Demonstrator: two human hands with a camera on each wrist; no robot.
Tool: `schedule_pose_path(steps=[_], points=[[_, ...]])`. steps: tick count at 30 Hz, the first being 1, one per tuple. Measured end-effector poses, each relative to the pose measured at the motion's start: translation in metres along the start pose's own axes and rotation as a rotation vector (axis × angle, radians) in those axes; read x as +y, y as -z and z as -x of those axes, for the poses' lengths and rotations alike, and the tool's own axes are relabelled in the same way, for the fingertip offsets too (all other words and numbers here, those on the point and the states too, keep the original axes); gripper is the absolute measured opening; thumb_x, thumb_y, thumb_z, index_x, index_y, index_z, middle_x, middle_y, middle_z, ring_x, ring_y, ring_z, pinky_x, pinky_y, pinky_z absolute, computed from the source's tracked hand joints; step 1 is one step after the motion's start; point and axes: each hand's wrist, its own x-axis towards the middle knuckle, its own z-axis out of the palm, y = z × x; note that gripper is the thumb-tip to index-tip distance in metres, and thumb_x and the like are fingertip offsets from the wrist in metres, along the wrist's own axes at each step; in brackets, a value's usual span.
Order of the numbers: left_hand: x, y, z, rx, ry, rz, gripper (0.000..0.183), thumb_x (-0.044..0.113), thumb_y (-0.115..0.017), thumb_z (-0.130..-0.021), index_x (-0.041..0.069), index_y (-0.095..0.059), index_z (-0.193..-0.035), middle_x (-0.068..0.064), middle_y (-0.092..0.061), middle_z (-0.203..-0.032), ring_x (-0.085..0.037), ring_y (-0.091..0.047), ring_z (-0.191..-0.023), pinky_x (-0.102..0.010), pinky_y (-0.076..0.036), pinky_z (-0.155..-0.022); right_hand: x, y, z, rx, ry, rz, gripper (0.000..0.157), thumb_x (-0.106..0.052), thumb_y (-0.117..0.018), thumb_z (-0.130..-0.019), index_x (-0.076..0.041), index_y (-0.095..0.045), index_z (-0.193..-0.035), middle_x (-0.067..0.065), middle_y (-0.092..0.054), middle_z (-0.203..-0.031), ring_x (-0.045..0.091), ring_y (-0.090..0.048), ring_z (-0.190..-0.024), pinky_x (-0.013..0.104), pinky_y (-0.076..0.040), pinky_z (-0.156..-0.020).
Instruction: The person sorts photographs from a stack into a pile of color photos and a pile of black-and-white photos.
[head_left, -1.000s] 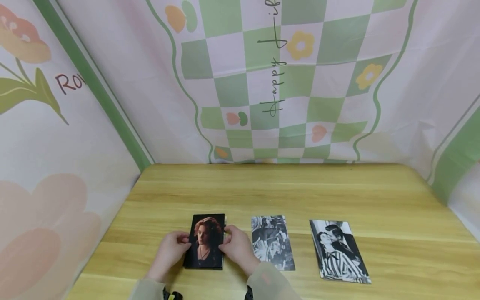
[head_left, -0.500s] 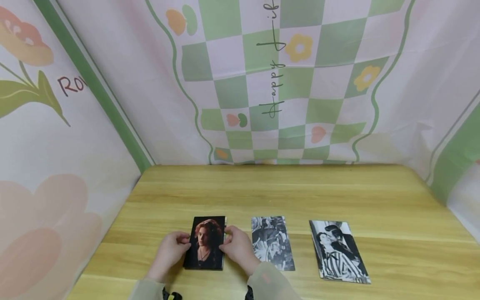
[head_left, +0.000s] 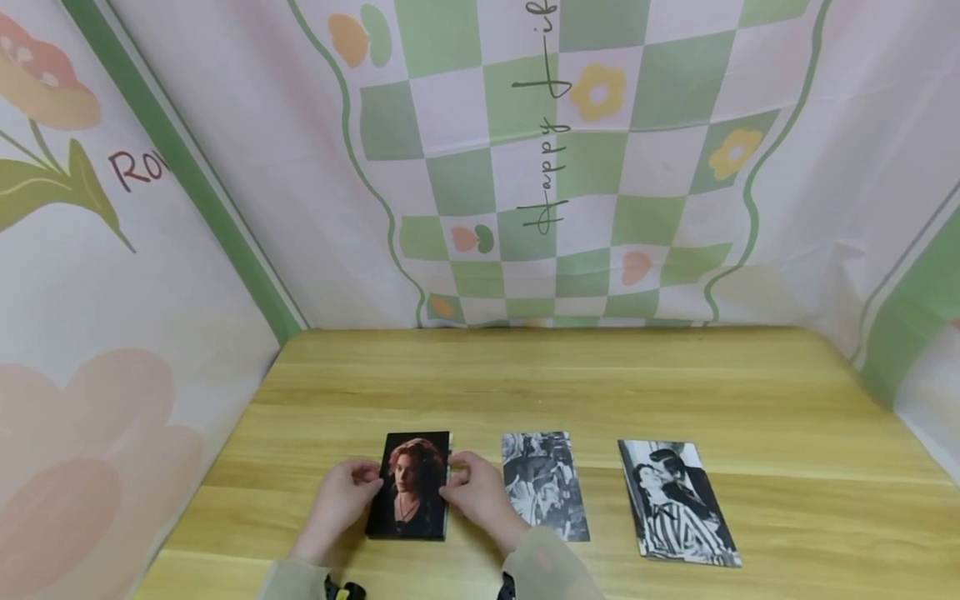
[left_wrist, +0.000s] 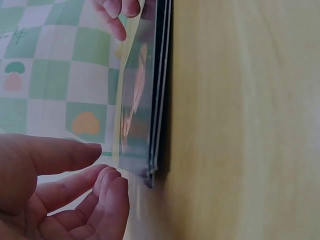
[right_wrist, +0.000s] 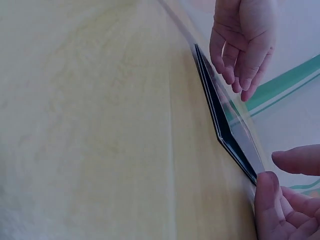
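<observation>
A small stack of glossy photo cards [head_left: 408, 485] lies on the table at the front left, its top card a dark portrait of a person with reddish hair. My left hand [head_left: 341, 500] is at the left edge and my right hand [head_left: 482, 498] at the right edge, thumb tips right at the card sides. Side-on in the left wrist view, the stack [left_wrist: 137, 105] shows several dark layers, with a gap between my left thumb [left_wrist: 75, 155] and fingers. In the right wrist view, my right index fingertip [right_wrist: 267, 185] meets the stack's near corner, thumb held apart.
A black-and-white photo card [head_left: 546, 483] lies just right of my right hand, partly behind it. Farther right is another black-and-white photo [head_left: 678, 504] of a couple, slightly tilted. Patterned cloth [head_left: 555, 167] hangs behind the wooden table [head_left: 540, 379].
My right wrist and sleeve have shifted slightly to the right. Both hands stay at the stack's sides, and the photos have not visibly moved.
</observation>
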Motion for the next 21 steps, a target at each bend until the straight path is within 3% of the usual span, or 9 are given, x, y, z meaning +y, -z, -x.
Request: schedule_pose_path(steps=[12, 21], points=[[0.006, 0.001, 0.003, 0.022, -0.023, 0.002, 0.022, 0.000, -0.066, -0.080, -0.008, -0.066, -0.101, -0.010, -0.067, -0.085, -0.016, -0.061, -0.076, -0.023, -0.052, -0.060, 0.000, 0.005, 0.001, -0.016, -0.035, -0.093, 0.039, 0.006, -0.066, -0.076, 0.010, -0.055, -0.113, 0.003, -0.059, -0.070, 0.009, -0.047, -0.048, 0.024, -0.049, -0.045], [0.016, -0.011, 0.004, 0.017, -0.059, 0.039, 0.018, 0.001, -0.066, -0.080, -0.004, -0.069, -0.097, -0.006, -0.067, -0.082, -0.013, -0.060, -0.073, -0.023, -0.050, -0.061, 0.000, 0.018, 0.005, 0.000, -0.062, -0.115, 0.042, 0.003, -0.065, -0.077, 0.010, -0.054, -0.117, 0.006, -0.061, -0.078, 0.010, -0.055, -0.060, 0.029, -0.056, -0.052]])
